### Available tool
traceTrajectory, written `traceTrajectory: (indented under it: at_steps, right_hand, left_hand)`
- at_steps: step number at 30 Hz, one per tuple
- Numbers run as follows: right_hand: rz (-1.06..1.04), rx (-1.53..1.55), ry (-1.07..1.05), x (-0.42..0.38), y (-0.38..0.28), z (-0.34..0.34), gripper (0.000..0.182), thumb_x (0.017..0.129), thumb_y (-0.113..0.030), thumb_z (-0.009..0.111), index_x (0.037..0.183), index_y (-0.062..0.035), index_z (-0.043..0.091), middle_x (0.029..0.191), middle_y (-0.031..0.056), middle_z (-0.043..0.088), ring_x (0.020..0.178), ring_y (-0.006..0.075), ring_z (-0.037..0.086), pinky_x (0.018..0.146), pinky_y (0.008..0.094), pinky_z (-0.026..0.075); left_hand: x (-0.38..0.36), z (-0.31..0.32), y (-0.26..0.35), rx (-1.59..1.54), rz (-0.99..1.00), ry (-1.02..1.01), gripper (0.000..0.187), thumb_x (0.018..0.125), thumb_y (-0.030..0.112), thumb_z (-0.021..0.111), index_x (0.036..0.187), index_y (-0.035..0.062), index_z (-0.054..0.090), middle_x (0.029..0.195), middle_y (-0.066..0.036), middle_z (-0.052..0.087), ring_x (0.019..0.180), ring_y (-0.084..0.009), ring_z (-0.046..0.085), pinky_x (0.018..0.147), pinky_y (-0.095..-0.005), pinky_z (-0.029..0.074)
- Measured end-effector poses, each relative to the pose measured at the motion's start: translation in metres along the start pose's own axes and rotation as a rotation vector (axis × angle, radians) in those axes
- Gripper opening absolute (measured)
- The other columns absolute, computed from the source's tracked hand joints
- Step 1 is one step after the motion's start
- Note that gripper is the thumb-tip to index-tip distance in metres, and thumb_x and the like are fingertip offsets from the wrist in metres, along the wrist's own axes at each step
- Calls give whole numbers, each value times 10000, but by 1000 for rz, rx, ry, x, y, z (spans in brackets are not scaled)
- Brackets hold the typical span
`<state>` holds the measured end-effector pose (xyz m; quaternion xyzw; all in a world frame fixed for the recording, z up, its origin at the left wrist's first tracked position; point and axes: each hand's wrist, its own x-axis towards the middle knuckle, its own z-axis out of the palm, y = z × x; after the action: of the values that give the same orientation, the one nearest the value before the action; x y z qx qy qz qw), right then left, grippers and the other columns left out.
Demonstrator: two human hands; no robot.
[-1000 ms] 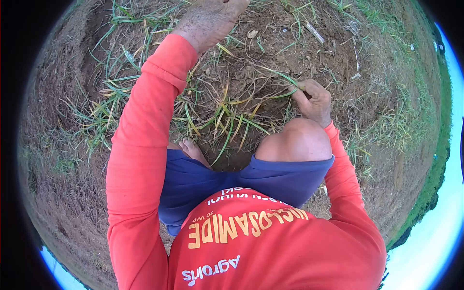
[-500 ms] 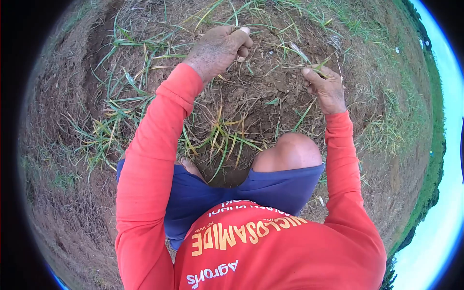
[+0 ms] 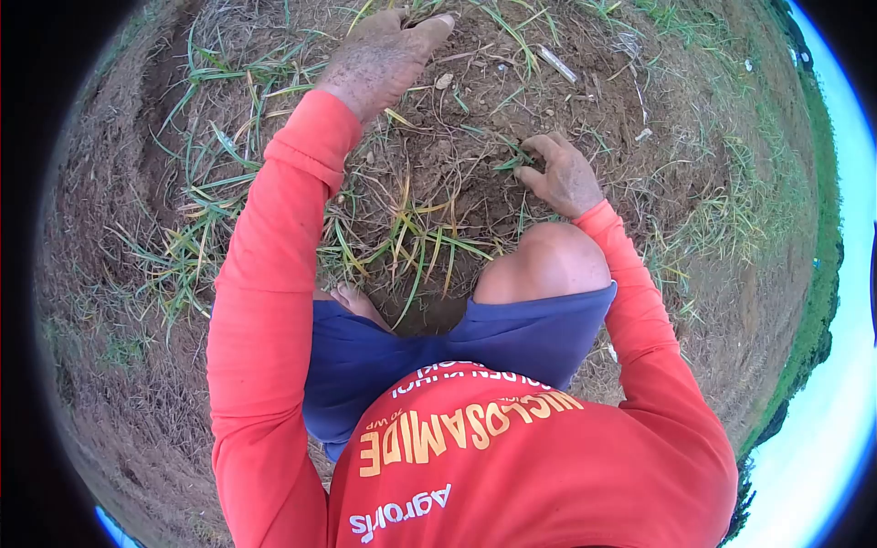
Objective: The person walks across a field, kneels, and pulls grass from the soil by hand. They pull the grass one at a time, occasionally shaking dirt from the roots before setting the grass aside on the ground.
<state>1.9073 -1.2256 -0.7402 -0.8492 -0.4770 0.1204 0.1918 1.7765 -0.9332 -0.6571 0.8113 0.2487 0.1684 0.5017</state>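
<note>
My left hand, dusty with soil, is at the top edge of the view. Its thumb points right and its other fingers curl under, partly out of sight; what they hold is hidden. My right hand is low over the brown soil, its thumb and forefinger curved and apart. Small green blades lie just beside those fingertips. Between my hands and my knees, a yellow-green grass tuft stands in the ground.
More grass clumps grow at the left. A pale stalk lies on the soil at the upper right. My bare knee is just below my right hand, and a bare foot shows at the left.
My right hand has moved down and left and let go of the grass it pinched. My left hand has moved up and left. The view has shifted slightly.
</note>
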Motion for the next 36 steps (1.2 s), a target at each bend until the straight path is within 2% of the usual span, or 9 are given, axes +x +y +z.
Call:
traceTrajectory:
  at_steps: [4,12,15,19,23,24,27,28,36]
  right_hand:
    - [-25,37,199,7,13,21,168,872,-229,720,897,-65,743,904,143,682,867,360,675,790,447,549]
    - [26,-75,256,3,19,36,118,857,-144,660,892,-72,746,888,135,707,834,354,690,751,447,559]
    - [28,-38,320,1,19,33,112,858,-115,651,889,-58,742,866,148,707,822,361,690,746,454,557]
    - [46,-35,349,-4,18,18,103,880,-111,693,906,-22,737,876,169,716,815,363,698,725,419,547]
    - [222,162,412,-9,-3,-21,116,881,-121,707,923,-25,757,823,173,706,740,294,702,708,367,539]
    - [236,147,445,-6,-15,-42,177,903,-178,739,951,-10,768,790,111,719,699,188,669,686,315,517]
    - [396,419,340,0,-20,-86,207,916,-198,750,950,6,769,788,26,709,707,110,623,661,283,495]
    - [386,517,320,3,-21,-95,212,921,-199,758,976,5,773,776,-28,670,696,53,563,621,244,453]
    - [327,876,182,40,-54,-99,178,921,-172,766,1009,-17,762,767,-25,656,644,34,542,577,212,422]
  left_hand:
    - [0,-11,12,-113,39,-77,385,998,372,627,1098,12,720,902,-68,698,843,-142,601,782,-347,493]
    - [-7,-38,48,21,-162,-285,412,993,353,612,1209,13,701,1036,-121,739,955,-186,656,875,-369,509]
    - [-2,-14,12,-115,174,-75,444,986,371,617,1230,7,695,1054,-142,744,988,-214,672,901,-385,510]
    - [-3,-23,27,-4,-67,-140,454,992,365,610,1260,5,679,1081,-143,743,1002,-223,674,913,-385,508]
    - [0,-28,22,13,-89,-156,527,970,438,626,1294,25,671,1106,-149,742,1022,-240,677,929,-379,506]
    - [2,-23,9,-34,-28,-143,551,959,471,634,1290,33,676,1095,-150,743,1015,-246,679,925,-380,506]
    - [10,-18,2,146,-132,-130,636,915,600,619,1024,-20,710,940,-212,709,910,-318,679,872,-452,500]
    - [7,-14,6,69,-94,-115,587,904,613,646,875,27,683,725,-11,533,712,-155,485,665,-343,400]
    - [-12,27,5,-226,19,-343,423,935,431,698,1040,22,729,829,-24,653,796,-112,572,756,-294,478]
